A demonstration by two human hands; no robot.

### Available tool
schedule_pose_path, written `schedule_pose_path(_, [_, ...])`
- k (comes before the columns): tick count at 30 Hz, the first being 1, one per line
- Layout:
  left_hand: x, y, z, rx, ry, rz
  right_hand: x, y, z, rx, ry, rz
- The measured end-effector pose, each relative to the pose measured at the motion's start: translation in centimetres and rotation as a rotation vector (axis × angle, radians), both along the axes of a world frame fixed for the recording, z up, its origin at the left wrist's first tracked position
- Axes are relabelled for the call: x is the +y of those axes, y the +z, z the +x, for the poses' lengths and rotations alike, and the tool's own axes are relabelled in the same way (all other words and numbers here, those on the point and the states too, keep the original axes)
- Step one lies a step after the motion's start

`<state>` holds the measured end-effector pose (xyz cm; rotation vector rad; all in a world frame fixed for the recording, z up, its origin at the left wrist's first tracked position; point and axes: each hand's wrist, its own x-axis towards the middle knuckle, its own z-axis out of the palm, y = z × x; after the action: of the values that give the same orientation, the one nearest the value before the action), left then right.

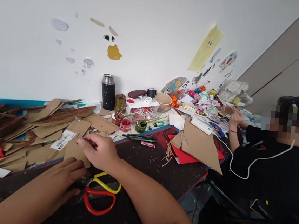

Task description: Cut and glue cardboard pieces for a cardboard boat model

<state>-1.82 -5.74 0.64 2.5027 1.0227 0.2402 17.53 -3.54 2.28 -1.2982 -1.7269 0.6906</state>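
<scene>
My left hand [70,175] is low over the dark mat, fingers curled in at the near edge of a brown cardboard piece [75,150]. Its grip is partly hidden, so I cannot make out what it holds. Just beyond it, my right hand [102,152] hovers over or rests on the same cardboard, thumb and fingers drawn together at their tips; anything between them is too small to name. Scissors [101,195] with one yellow and one red handle lie beside my left hand, their blades mostly hidden by it.
Cardboard scraps [44,133] pile up at left. A black thermos [108,92], paint jars [125,125] and a black pen-like tool [141,138] stand or lie ahead. Cardboard sheets [199,141] over red paper [187,158] lie to the right, near a seated person [273,166] with a white cable.
</scene>
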Motion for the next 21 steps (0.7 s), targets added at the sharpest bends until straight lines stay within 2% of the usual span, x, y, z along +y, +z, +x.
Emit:
schedule_pose_path(3, [-0.2,0.0,0.3,0.084,-0.059,-0.054,-0.2,-1.1,1.1,-0.125,0.066,0.063])
schedule_pose_path(6, [-0.5,0.5,1.0,0.126,-0.061,-0.067,0.2,-1.4,2.5,-0.072,-0.027,0.076])
schedule_pose_path(9, [-1.1,1.5,1.7,0.146,-0.079,-0.085,1.0,-1.8,3.3,-0.043,-0.067,0.075])
schedule_pose_path(14, [-1.2,3.6,1.0,0.156,-0.09,-0.127,1.7,-2.7,3.3,-0.074,-0.026,0.069])
schedule_pose_path(16, [-0.5,4.5,-0.1,0.092,-0.032,-0.115,1.7,-2.8,3.2,-0.075,-0.016,0.053])
schedule_pose_path(19, [1.1,5.2,-1.8,0.03,0.189,0.034,1.7,-2.8,3.3,-0.039,-0.028,0.01])
schedule_pose_path(21, [2.0,5.0,-2.4,0.034,0.309,0.121,1.8,-2.8,3.3,-0.015,-0.03,-0.021])
